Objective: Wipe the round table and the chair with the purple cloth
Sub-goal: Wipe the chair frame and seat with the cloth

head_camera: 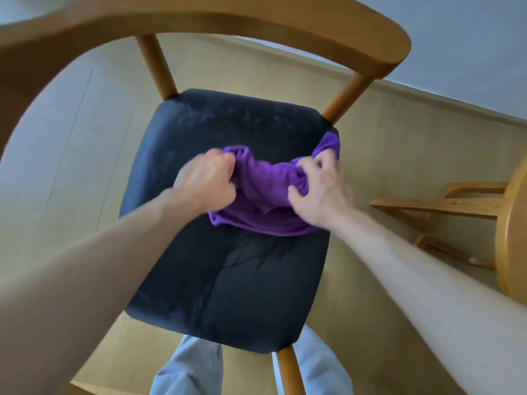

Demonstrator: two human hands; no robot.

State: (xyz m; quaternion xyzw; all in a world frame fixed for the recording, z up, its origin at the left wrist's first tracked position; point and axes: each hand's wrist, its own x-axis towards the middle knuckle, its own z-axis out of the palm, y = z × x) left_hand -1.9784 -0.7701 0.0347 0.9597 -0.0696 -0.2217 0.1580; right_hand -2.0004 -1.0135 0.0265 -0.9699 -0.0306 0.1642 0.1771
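A wooden chair with a curved backrest (199,21) and a dark blue padded seat (228,280) stands right below me. The purple cloth (265,195) lies bunched on the far right part of the seat, one corner reaching the seat's right edge. My left hand (206,181) is clenched on the cloth's left end. My right hand (316,186) grips its right end with fingers curled into the folds. Pale dusty streaks show on the seat near the backrest. The rim of the round wooden table (510,238) shows at the right edge.
Table legs and crossbars (445,206) stand on the light wood floor to the right of the chair. A pale wall (470,52) runs behind the chair. My trouser legs (188,366) are at the seat's near edge.
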